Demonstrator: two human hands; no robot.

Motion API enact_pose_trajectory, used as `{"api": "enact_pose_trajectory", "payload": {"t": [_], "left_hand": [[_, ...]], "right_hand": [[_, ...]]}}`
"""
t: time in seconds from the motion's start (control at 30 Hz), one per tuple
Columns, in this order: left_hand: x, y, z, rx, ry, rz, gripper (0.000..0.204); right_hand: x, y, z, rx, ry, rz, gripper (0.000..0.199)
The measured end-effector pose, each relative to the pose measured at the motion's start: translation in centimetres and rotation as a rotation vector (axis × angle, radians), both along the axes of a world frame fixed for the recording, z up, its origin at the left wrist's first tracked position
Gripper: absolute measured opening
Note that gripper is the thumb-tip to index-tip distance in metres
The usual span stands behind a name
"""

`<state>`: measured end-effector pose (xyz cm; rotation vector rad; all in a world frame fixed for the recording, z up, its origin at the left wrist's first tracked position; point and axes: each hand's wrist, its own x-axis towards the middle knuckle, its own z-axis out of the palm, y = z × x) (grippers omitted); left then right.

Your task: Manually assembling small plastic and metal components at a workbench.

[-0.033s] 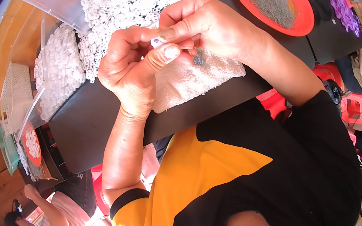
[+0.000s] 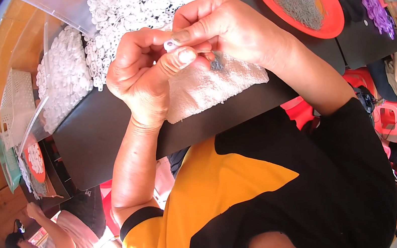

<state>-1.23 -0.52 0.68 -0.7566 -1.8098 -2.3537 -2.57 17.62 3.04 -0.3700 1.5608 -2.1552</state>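
Observation:
My left hand [image 2: 138,76] and my right hand [image 2: 233,30] meet above a pale towel [image 2: 209,94] on the dark table. Between their fingertips is a small white plastic piece with a hole [image 2: 169,46]. The left thumb and forefinger pinch it, and the right thumb presses at its far side; the fingers cover most of it. Whether the right fingers also grip a small pin is hidden. On the towel, just below the right fingers, lies a little heap of small grey parts [image 2: 217,62]. A large pile of similar white pieces [image 2: 141,5] spreads behind my hands.
A red plate [image 2: 332,29] of small grey metal pins [image 2: 295,2] stands at the far right, near purple strips [image 2: 375,8]. To the left, a clear plastic box [image 2: 50,61] borders more white pieces [image 2: 64,66]. Another person [image 2: 57,240] is at the lower left; others are at the right edge.

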Motion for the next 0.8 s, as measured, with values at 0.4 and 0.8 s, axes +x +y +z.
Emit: {"api": "enact_pose_trajectory", "payload": {"t": [0.4,0.8], "left_hand": [[-0.5,0.3,-0.3,-0.054,0.111,0.06,0.023],[-2.2,-10.9,10.7,-0.194,0.276,0.7,0.012]], "right_hand": [[-0.6,0.6,-0.2,0.072,0.118,-0.044,0.019],[0.4,3.8,3.8,0.898,0.858,-0.147,0.011]]}}
